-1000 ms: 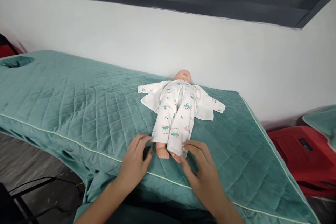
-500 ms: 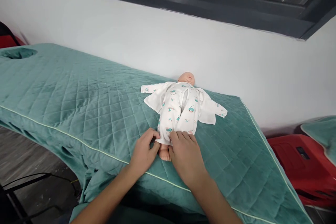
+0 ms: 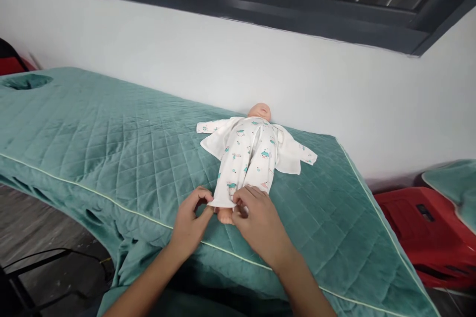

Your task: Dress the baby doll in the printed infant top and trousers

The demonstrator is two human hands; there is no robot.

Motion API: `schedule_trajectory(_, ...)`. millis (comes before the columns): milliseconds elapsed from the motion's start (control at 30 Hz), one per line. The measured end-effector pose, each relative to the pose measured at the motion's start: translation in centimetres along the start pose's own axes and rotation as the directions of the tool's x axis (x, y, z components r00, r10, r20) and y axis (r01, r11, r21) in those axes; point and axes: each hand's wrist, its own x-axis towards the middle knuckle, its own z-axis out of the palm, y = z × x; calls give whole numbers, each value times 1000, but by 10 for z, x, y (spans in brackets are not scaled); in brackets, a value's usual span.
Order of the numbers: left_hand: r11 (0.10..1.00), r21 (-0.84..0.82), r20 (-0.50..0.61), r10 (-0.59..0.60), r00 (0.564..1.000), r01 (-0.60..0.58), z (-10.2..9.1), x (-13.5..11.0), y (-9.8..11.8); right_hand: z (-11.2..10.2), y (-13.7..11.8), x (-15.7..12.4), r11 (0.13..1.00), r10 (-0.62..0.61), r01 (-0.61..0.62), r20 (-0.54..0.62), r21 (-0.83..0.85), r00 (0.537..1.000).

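Observation:
A baby doll (image 3: pixel 260 110) lies on its back on a teal quilted massage bed (image 3: pixel 111 143), head toward the wall. It wears white printed trousers (image 3: pixel 245 168) and an open white printed top (image 3: pixel 288 153) spread to both sides. My left hand (image 3: pixel 191 223) pinches the hem of the trouser leg at the doll's foot (image 3: pixel 224 215). My right hand (image 3: pixel 260 223) pinches the same hem from the other side and covers the doll's other foot.
A white wall with a dark window frame (image 3: pixel 297 10) runs behind the bed. A red case (image 3: pixel 427 233) stands on the floor at the right beside another teal cover (image 3: pixel 453 183). The bed's face hole (image 3: pixel 26 80) is at the far left. Dark floor and cables lie below left.
Both hands went from lying open beside the doll's feet to pinching the hem of one trouser leg. The right hand now hides one foot.

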Motion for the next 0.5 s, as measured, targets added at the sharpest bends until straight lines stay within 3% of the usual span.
schedule_trajectory(100,994,113,-5,17,1000,-16,-7,-11,0,-6,-3,-7,999,-45,45,44,4,998)
schedule_trajectory(267,961,265,116,56,992,-85,-18,-20,-4,-11,5,-13,997,-54,49,94,55,994)
schedule_trajectory(367,961,249,139,88,986,-120,-23,-6,-10,-27,9,-14,980,-40,23,80,195,996)
schedule_trajectory(500,937,332,35,106,994,-112,-22,38,-24,-58,5,-34,927,-93,100,-36,362,995)
